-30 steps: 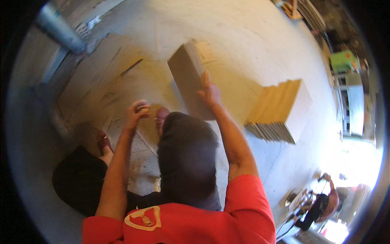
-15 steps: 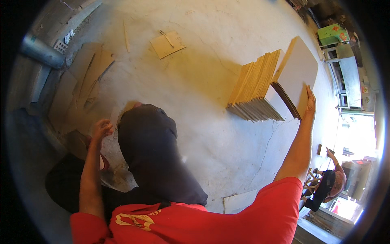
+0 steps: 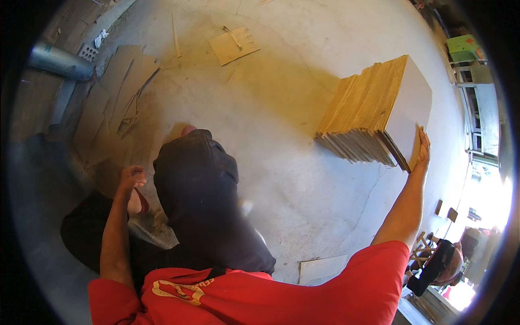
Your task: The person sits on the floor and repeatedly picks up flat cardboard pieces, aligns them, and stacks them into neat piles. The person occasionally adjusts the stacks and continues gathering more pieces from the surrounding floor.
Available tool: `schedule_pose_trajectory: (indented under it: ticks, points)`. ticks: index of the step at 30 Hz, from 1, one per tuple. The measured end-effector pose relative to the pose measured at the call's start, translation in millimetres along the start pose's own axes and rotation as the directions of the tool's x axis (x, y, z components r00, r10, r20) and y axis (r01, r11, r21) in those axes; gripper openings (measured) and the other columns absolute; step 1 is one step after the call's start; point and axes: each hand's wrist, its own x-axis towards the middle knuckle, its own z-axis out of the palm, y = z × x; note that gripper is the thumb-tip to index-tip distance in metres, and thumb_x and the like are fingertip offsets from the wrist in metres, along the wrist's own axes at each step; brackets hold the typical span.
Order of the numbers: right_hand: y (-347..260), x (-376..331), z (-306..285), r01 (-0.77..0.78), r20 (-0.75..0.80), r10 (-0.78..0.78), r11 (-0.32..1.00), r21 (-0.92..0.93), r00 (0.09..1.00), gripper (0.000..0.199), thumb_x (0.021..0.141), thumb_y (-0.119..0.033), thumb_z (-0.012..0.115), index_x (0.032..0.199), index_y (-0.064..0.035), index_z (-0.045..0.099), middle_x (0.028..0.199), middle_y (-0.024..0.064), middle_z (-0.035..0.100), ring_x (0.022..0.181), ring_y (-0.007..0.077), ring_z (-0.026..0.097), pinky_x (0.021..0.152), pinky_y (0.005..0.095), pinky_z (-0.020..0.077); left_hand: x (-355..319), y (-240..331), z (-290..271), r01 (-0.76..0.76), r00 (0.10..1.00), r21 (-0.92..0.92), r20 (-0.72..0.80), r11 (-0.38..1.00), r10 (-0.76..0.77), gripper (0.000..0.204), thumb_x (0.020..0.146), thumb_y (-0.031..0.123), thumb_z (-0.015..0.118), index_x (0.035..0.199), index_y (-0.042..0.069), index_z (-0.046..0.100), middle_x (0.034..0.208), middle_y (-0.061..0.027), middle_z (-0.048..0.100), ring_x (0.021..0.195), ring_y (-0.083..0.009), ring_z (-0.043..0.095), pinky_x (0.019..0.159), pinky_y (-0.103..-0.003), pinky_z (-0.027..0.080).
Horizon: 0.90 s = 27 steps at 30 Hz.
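A tall stack of cardboard sheets [image 3: 360, 108] stands on edge on the floor at the right, its cut edges facing up and left. My right arm reaches out to it, and my right hand [image 3: 423, 147] lies with outstretched fingers against the pale outer face [image 3: 410, 100] of the nearest sheets. Nothing shows in my left hand [image 3: 132, 177], which hovers beside my bent left leg with its fingers loosely curled and partly apart. My dark-trousered knee [image 3: 195, 162] rises between the two arms.
Flat cardboard pieces [image 3: 116, 86] lie at the left, near a metal pipe [image 3: 60, 62]. Farther off, a cardboard scrap [image 3: 233, 46] bears a thin stick-like tool. A pale sheet [image 3: 322, 269] is on the floor near my right side. Another person [image 3: 441, 265] is at the lower right.
The outer sheets, leaning apart from the stack before, now sit pressed against it, my right hand still flat on them. My left hand has dropped slightly. The whole view has shifted.
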Motion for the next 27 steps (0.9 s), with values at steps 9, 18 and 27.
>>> schedule_pose_trajectory:
  ticks: [9,18,27]
  points:
    - [26,33,-16,-0.061,0.091,0.039,0.967,0.247,0.995,0.049,0.075,-0.032,0.076,0.111,-0.0045,0.059,0.097,0.0041,0.061,0.085,0.0151,0.057,0.078,0.0287,0.048,3,7,7,-0.037,0.999,0.106,0.036,0.994,0.033,0.045,0.074,0.02,0.071,0.109,-0.004,0.056,0.088,-0.0077,0.062,0.068,-0.0154,0.062,0.059,-0.025,0.05]
    - [32,66,-31,-0.098,0.2,0.05,0.967,0.235,0.978,0.027,0.081,-0.021,0.07,0.103,-0.0057,0.062,0.093,0.0034,0.063,0.084,0.0143,0.058,0.075,0.0274,0.0484,12,2,8,-0.042,0.993,0.086,0.117,0.995,0.031,0.047,0.074,0.018,0.07,0.113,-0.004,0.055,0.089,-0.009,0.063,0.073,-0.016,0.061,0.06,-0.026,0.048]
    - [27,131,-96,-0.054,-0.302,-0.065,0.928,-0.369,0.951,0.051,0.077,-0.041,0.069,0.118,-0.012,0.06,0.11,0.0019,0.064,0.101,0.0184,0.058,0.073,0.0393,0.0493,-1,127,-51,-0.032,0.993,0.695,0.102,0.718,-0.055,0.056,0.073,0.017,0.074,0.124,0.009,0.051,0.122,-0.0118,0.048,0.115,-0.0268,0.047,0.095,-0.041,0.043]
